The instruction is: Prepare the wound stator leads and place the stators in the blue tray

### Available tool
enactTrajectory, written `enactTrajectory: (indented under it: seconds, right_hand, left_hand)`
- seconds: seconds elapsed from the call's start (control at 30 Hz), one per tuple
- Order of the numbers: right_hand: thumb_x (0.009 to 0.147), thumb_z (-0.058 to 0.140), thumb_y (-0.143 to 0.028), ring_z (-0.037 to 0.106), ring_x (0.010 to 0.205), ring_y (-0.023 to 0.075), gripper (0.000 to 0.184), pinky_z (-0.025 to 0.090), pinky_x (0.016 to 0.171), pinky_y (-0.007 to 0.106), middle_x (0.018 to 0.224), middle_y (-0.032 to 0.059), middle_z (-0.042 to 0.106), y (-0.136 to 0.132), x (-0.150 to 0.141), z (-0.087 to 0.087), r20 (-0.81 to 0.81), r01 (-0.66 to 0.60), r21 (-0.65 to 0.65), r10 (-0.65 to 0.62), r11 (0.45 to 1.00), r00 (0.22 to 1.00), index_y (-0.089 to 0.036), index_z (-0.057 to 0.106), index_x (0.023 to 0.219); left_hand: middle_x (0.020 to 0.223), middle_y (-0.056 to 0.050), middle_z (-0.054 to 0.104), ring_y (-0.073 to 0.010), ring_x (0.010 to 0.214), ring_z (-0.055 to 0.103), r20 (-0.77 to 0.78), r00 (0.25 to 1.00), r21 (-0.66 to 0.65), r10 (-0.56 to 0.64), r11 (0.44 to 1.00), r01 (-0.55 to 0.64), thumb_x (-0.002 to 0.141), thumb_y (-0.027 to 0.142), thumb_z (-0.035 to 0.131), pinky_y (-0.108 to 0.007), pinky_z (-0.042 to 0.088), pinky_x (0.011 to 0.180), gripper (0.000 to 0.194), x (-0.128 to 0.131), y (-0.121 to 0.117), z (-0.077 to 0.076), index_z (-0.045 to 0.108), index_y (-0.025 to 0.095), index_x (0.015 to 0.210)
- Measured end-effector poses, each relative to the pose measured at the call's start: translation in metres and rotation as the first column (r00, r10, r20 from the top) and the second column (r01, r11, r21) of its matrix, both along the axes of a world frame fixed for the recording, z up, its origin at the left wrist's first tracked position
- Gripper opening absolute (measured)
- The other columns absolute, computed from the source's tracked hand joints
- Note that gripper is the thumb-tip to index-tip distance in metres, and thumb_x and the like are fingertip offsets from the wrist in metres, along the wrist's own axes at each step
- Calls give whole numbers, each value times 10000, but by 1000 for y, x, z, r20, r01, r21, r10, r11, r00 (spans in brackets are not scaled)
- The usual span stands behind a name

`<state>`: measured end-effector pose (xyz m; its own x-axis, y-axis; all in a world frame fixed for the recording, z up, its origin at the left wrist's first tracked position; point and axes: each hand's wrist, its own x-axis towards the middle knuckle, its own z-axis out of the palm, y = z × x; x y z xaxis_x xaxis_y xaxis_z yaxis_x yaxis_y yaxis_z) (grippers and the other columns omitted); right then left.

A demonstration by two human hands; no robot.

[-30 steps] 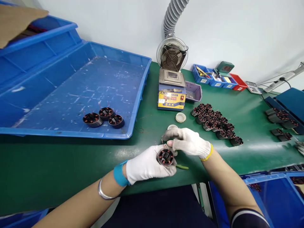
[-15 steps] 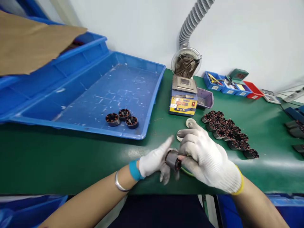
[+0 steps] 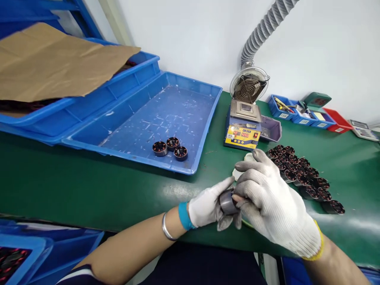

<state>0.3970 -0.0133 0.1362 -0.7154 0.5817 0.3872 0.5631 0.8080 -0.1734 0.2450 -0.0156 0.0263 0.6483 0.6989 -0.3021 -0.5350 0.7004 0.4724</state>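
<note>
A dark cylindrical motor stator point(image 3: 228, 202) lies on its side in my left hand point(image 3: 212, 206), which wears a white glove with greyed fingertips. The fingers wrap round it from below and behind, and the thumb points up past it. My right hand point(image 3: 268, 202), also gloved, has thumb and forefinger pinched together at the stator's right end. A bare fingertip pokes out of that glove. Whatever sits in the pinch is hidden. Behind my right hand, round white lids or discs point(image 3: 236, 174) lie on the green table point(image 3: 142, 190).
A large blue tray point(image 3: 204, 134) holds three stators point(image 3: 172, 144). Several more stators point(image 3: 301, 169) stand in rows on the right. A solder pot point(image 3: 242, 132) with a fan sits at the back, beside a purple bin point(image 3: 274, 130) and small blue boxes point(image 3: 303, 118).
The whole view has shifted, so things appear farther right and slightly lower. Both hands stay together at the stator, whose right end is now more covered by my right fingers.
</note>
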Motion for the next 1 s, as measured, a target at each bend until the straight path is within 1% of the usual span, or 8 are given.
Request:
enactTrajectory:
  seconds: [0.1, 0.27, 0.33, 0.4, 0.5, 0.77, 0.87, 1.0]
  right_hand:
    - [825, 581, -142, 629, 1083, 289, 53, 332, 1113, 607, 824, 63, 681, 3, 8, -8, -53, 45, 19, -44, 999, 998, -182, 590, 791]
    - [836, 585, -130, 619, 1091, 248, 88, 367, 1094, 520, 813, 42, 653, 6, 19, -29, -356, 105, -164, -158, 981, 921, -192, 572, 773]
    - [870, 573, -181, 620, 1086, 235, 136, 423, 1039, 468, 810, 36, 648, 8, 27, -43, -545, 96, -372, -301, 923, 782, -200, 571, 735]
    - [888, 583, -261, 621, 1091, 232, 161, 461, 987, 434, 840, 34, 664, 10, 36, -57, -698, 53, -539, -481, 841, 531, -210, 595, 736]
    - [842, 658, -348, 633, 1063, 229, 147, 478, 948, 401, 877, 37, 692, 10, 47, -74, -728, 17, -652, -632, 758, 267, -221, 647, 769]
    - [763, 671, -324, 641, 784, 168, 274, 499, 632, 291, 1131, 89, 690, 0, 30, -85, -421, -11, -871, -734, 491, 533, -184, 675, 999]
    - [785, 661, -300, 649, 956, 202, 236, 517, 772, 320, 1148, 86, 684, 1, 27, -85, -458, -21, -837, -680, 546, 572, -187, 683, 990]
    - [823, 643, -235, 632, 1049, 225, 64, 484, 927, 370, 958, 71, 697, 3, 28, -82, -541, 11, -710, -555, 705, 632, -195, 693, 816]
  left_hand:
    - [744, -49, 649, -170, 551, 637, 32, 998, 64, -54, 997, 52, 829, 594, 593, -243, 503, 414, 457, -6, -3, 6, 667, 162, 954]
    - [1066, -72, 633, -210, 874, 669, -110, 964, 295, 242, 934, -201, 756, 427, 766, -308, 608, 636, 530, -7, -8, 16, 558, 222, 1198]
    - [1112, -77, 615, -217, 901, 667, -195, 918, 352, 345, 898, -263, 723, 402, 799, -318, 611, 655, 560, -3, -10, 16, 537, 222, 1184]
    - [1097, -72, 615, -216, 903, 671, -270, 857, 368, 438, 870, -329, 706, 380, 811, -322, 607, 685, 563, 0, -12, 13, 521, 218, 1160]
    - [1053, -61, 627, -234, 956, 671, -329, 785, 401, 525, 830, -388, 665, 319, 830, -343, 593, 766, 572, 3, -11, 10, 518, 207, 1131]
    - [1051, -71, 657, -214, 932, 671, -351, 762, 478, 544, 804, -354, 641, 293, 847, -333, 585, 784, 544, 3, -14, 10, 545, 203, 1086]
    - [1072, -80, 653, -204, 927, 665, -358, 791, 475, 496, 826, -303, 670, 307, 836, -312, 584, 781, 536, 1, -16, 9, 554, 198, 1113]
    - [1061, -63, 640, -176, 845, 666, -287, 886, 417, 364, 880, -226, 743, 321, 790, -301, 594, 716, 498, -3, -17, 9, 547, 223, 1166]
